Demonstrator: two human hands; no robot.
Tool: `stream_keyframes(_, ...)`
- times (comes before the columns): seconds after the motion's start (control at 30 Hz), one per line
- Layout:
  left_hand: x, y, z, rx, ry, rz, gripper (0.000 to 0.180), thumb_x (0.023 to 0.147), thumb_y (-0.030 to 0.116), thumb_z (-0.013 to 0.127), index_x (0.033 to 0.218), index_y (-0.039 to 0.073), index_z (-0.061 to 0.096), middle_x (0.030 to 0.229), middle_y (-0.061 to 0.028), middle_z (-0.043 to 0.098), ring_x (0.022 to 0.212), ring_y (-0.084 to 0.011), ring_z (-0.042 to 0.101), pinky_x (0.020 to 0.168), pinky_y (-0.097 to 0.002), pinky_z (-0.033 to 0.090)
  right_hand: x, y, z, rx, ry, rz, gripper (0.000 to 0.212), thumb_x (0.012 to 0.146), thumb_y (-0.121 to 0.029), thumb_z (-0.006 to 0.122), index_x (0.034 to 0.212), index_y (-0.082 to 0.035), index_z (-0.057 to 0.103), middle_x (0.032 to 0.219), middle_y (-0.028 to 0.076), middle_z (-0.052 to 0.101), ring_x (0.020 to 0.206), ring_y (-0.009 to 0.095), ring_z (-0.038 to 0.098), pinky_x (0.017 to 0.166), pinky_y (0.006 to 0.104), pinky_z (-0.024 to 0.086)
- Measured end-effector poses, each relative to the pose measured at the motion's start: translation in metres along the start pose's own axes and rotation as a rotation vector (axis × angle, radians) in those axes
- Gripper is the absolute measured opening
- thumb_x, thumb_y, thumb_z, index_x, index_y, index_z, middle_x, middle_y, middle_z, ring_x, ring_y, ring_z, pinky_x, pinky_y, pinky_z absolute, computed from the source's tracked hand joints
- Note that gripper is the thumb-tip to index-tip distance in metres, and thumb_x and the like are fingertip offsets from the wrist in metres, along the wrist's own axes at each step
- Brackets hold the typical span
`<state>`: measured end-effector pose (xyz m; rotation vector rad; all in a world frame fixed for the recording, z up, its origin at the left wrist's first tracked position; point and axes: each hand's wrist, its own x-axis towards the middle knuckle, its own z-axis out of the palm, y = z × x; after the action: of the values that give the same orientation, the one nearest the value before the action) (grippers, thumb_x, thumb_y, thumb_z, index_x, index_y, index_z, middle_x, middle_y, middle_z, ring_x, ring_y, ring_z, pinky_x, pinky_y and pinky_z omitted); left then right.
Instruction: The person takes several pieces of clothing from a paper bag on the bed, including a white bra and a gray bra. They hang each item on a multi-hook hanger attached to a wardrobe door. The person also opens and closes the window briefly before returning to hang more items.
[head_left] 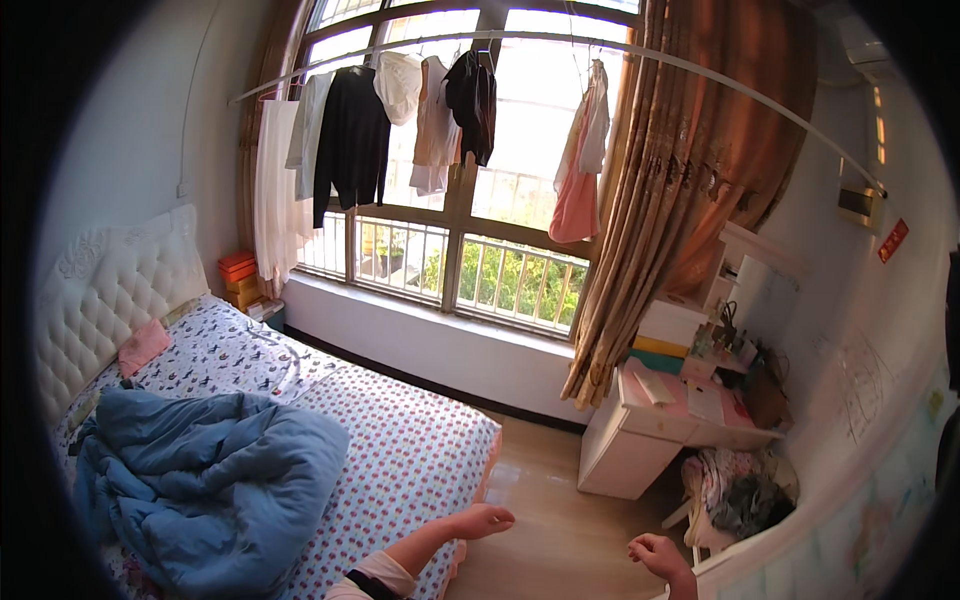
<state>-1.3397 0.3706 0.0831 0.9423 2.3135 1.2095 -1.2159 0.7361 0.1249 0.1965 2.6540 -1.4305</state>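
My left hand (484, 520) hangs in the air beside the bed's near right corner, its fingers loosely bent and nothing in them. Farther right, above the floor, my right hand (655, 553) is half curled, with the fingertips apart and no object seen in it. Neither hand touches anything. Closest to the left hand is the bed's dotted sheet (400, 440), which has a pink ruffled edge. A crumpled blue quilt (225, 480) lies on the bed's left side. Near the tufted white headboard (125, 290) rests a small pink cloth or pillow (145, 347).
Wooden floor (545, 510) runs between the bed and a white desk (625, 440) crowded with items. A chair heaped with clothes (740, 490) stands by the desk. Garments, including a black top (352, 135), hang from a rod before the window. Brown curtains (650, 200) hang beside it.
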Motion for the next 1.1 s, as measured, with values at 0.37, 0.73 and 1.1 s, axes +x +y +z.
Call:
stream_keyframes(0.37,0.244,-0.090,-0.208,-0.071,0.238,0.094,0.034,0.086,0.021,0.055,0.115,0.005,0.049,0.098,-0.0112,0.062,0.086,-0.0205,0.061,0.076,-0.0311,0.048,0.311,-0.126,-0.044,-0.207,-0.185,-0.230,0.021,0.087,-0.018,0.055,0.096,0.000,0.060,0.080,0.004,0.063,0.074,0.010,0.057,0.069,0.0233,0.045)
stream_keyframes(0.73,0.503,-0.063,-0.384,-0.197,0.626,0.390,0.076,0.082,0.015,0.060,0.138,0.007,0.009,0.114,-0.0171,0.050,0.082,-0.0232,0.060,0.077,-0.0348,0.048,0.585,-0.291,-0.082,-0.277,0.015,-0.803,0.019,0.086,-0.015,0.056,0.101,-0.004,0.059,0.081,0.014,0.062,0.066,0.019,0.062,0.061,0.0289,0.049)
stream_keyframes(1.1,0.728,-0.066,-0.475,-0.343,0.536,0.573,0.024,0.085,0.021,0.054,0.108,0.014,0.053,0.106,-0.0138,0.056,0.091,-0.0293,0.057,0.079,-0.0351,0.046,0.822,-0.370,-0.115,0.132,-0.063,-1.078,0.052,0.087,-0.017,0.056,0.129,-0.004,0.028,0.110,0.015,0.053,0.092,0.016,0.054,0.079,0.0287,0.043)
